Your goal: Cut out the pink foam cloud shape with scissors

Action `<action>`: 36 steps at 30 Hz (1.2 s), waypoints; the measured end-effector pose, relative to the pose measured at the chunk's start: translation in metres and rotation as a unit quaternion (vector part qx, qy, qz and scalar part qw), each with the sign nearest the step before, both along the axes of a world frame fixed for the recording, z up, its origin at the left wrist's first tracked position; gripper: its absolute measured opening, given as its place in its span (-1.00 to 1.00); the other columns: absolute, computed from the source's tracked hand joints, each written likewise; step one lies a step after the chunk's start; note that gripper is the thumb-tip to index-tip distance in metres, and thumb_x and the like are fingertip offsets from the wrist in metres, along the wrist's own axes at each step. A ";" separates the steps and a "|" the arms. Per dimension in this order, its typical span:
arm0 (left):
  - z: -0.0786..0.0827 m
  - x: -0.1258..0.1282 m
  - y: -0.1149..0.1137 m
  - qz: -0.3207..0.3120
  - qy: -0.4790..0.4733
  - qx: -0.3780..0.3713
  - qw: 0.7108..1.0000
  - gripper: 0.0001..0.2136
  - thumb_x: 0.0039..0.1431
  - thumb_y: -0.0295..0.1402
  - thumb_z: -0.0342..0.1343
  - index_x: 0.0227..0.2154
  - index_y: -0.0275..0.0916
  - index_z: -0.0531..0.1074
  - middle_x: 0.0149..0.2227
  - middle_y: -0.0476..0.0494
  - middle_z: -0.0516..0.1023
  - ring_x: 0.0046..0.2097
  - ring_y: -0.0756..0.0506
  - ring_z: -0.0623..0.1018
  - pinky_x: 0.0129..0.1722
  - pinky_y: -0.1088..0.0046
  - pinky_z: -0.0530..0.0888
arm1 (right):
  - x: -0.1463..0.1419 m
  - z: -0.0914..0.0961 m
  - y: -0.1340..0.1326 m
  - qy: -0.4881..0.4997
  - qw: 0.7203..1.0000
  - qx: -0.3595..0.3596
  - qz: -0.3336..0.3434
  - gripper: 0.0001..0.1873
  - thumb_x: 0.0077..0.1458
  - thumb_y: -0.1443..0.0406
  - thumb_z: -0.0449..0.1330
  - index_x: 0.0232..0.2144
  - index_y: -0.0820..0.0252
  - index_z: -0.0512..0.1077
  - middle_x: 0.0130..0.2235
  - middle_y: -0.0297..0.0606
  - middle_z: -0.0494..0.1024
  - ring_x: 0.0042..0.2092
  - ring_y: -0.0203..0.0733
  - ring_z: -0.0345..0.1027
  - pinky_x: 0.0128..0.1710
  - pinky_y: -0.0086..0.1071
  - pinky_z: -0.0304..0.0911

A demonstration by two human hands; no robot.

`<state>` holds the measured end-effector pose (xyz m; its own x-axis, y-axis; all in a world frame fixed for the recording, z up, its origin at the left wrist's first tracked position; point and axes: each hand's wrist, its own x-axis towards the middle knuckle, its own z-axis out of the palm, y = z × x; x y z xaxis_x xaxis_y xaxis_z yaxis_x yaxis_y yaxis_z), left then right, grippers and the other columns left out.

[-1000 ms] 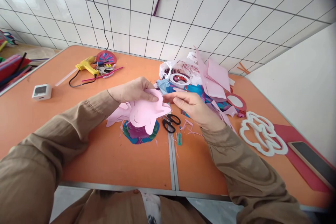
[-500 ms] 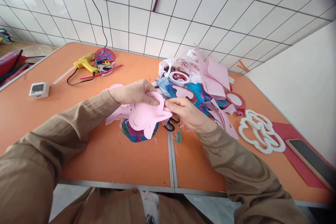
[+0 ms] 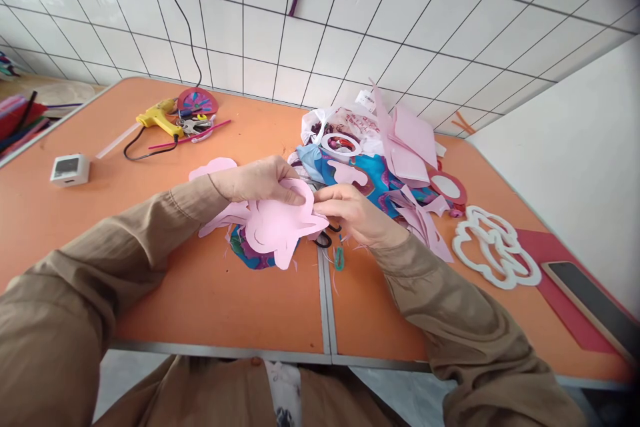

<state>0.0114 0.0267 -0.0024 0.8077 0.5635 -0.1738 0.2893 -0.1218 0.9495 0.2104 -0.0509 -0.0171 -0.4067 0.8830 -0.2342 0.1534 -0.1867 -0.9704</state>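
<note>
My left hand is closed on a pink cut-out shape, thin like felt or foam, with its thumb flat on top. The shape has a rounded loop at its upper edge and pointed ears lower down. From the right, my right hand pinches the shape's edge; its fingertips are partly hidden. Black scissor handles stick out below the right hand. Under the shape lies a round blue and purple patterned fabric piece. More pink pieces lie around my left wrist.
A yellow glue gun and a white box are at the left. A fabric and pink sheet pile stands at the back. White cloud-shaped outlines and a phone lie right. A teal clip is near the table seam.
My right fingers have shifted slightly along the edge of the pink shape and sit flatter against it. My left hand keeps its hold. The view has moved a little.
</note>
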 end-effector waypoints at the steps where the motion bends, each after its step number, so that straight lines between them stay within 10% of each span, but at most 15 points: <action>1: -0.001 0.000 0.001 -0.007 -0.010 0.000 1.000 -0.83 -0.08 -0.31 0.35 -0.54 -0.33 0.54 -0.57 -0.04 0.51 -0.55 0.05 0.42 -0.64 0.60 0.33 | 0.000 -0.001 0.001 -0.006 1.000 -0.002 0.002 -0.80 0.00 0.30 0.20 -0.62 0.24 0.42 -0.67 -0.39 0.39 -0.65 -0.38 0.15 -0.68 -0.45 -0.02; 16: -0.006 0.000 0.004 0.020 -0.017 0.014 1.000 -0.82 -0.15 -0.28 0.37 -0.53 -0.30 0.58 -0.61 -0.04 0.48 -0.60 0.02 0.41 -0.67 0.57 0.26 | 0.004 -0.010 0.004 -0.024 0.998 0.009 0.049 -0.73 0.07 0.17 0.27 -0.49 0.29 0.51 -0.57 -0.28 0.53 -0.59 -0.32 0.28 -0.62 -0.43 0.17; 27: 0.007 -0.007 0.015 0.054 0.018 0.131 0.990 -0.80 -0.14 -0.32 0.37 -0.67 -0.28 0.48 -0.66 0.02 0.32 -0.63 0.07 0.27 -0.67 0.51 0.10 | 0.008 -0.001 0.008 -0.108 0.989 0.099 0.003 -0.70 0.05 0.21 0.20 -0.64 0.22 0.35 -0.63 -0.42 0.32 -0.56 -0.39 0.09 -0.55 -0.42 -0.04; 36: 0.014 -0.013 0.020 0.103 -0.045 -0.020 0.993 -0.67 -0.16 -0.12 0.45 -0.55 -0.32 0.57 -0.58 -0.15 0.49 -0.54 -0.07 0.48 -0.56 0.43 0.35 | 0.019 0.008 0.012 -0.145 0.969 0.187 -0.067 -0.68 0.01 0.24 0.19 -0.69 0.19 0.25 -0.59 -0.43 0.17 -0.49 -0.36 0.00 -0.48 -0.38 -0.10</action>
